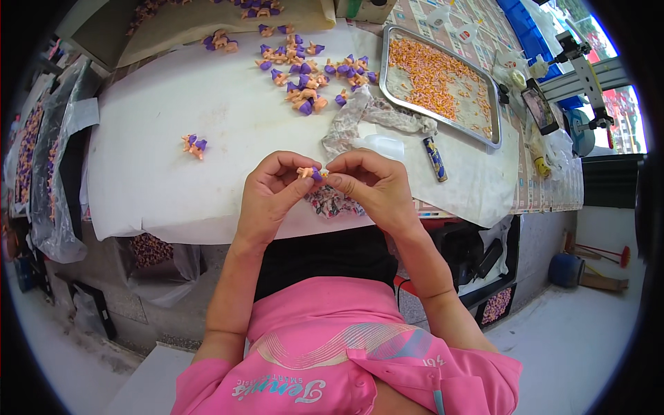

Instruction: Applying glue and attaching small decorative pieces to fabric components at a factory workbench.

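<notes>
Close above the table's near edge, my left hand pinches a small peach-and-purple figurine between thumb and fingertips. My right hand is closed in a pinch at the figurine's right end, on a tiny yellowish piece whose exact shape is too small to tell. Under the hands lies a crumpled floral cloth. A pair of similar figurines rests by itself to the left. Many more figurines lie scattered farther back on the white sheet.
At the back right stands a metal tray of tiny orange pieces. Before it lie a crumpled whitish cloth, a clear plastic item and a dark blue patterned tube. A phone on a stand is at the far right.
</notes>
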`<state>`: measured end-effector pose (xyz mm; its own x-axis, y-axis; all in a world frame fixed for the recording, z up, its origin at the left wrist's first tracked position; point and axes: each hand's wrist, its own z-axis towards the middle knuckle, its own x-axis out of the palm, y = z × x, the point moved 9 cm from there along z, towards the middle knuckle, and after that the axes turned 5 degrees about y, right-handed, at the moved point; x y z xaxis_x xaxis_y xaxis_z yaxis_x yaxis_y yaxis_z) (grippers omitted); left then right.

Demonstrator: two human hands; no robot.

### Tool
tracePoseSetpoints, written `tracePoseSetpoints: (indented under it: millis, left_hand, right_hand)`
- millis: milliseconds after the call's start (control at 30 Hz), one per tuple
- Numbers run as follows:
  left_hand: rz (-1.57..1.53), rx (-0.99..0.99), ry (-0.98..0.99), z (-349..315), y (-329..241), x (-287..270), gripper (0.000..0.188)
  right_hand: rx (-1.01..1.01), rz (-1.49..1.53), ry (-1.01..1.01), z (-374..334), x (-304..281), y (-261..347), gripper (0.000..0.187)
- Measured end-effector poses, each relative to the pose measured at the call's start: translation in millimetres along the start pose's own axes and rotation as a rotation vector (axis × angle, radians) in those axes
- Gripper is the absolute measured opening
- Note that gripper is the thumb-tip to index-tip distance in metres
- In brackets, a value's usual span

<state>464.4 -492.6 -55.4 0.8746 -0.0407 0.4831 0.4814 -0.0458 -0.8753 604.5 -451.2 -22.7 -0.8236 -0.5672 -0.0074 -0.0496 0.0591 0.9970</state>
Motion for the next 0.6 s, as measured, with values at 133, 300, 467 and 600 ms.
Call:
tracePoseSetpoints:
  millis: [133,300,467,600]
  left_hand:
    - [0.013,0.002,0.002,-0.7,-0.9,1.5,0.019]
    - [0.045,0.020,0.017,-1.2,-1.9,2.1,0.019]
    - [0.073,0.027,0.033,-1.4,-0.4,1.5,0.019]
    - [0.079,0.044,0.032,0.0,0.5,1.6,0.018]
  right_hand:
    - [-0.016,-0.018,-0.015,1.2,2.6,-3.2,0.016]
    - [-0.031,-0.101,-0.020,0.9,4.3,-2.2,0.014]
    - [-0.106,-0.242,-0.034,0.8,4.9,4.9,0.013]
    - [-0.052,-0.196,-0.011,1.3,4.5,1.2,0.012]
